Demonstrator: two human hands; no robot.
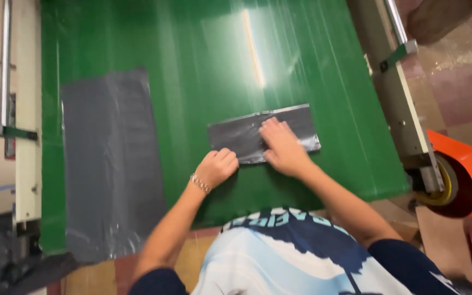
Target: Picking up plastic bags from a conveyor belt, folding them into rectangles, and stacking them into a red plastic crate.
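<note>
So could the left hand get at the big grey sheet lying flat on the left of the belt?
Probably yes: the left hand has only bare green belt between it and the big grey sheet.

A green conveyor belt carries a folded grey plastic bag and a flat grey sheet.

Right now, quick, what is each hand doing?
Left hand: closed in a fist, at the near corner of the folded grey plastic bag.
Right hand: open, pressed flat on that bag.
</note>
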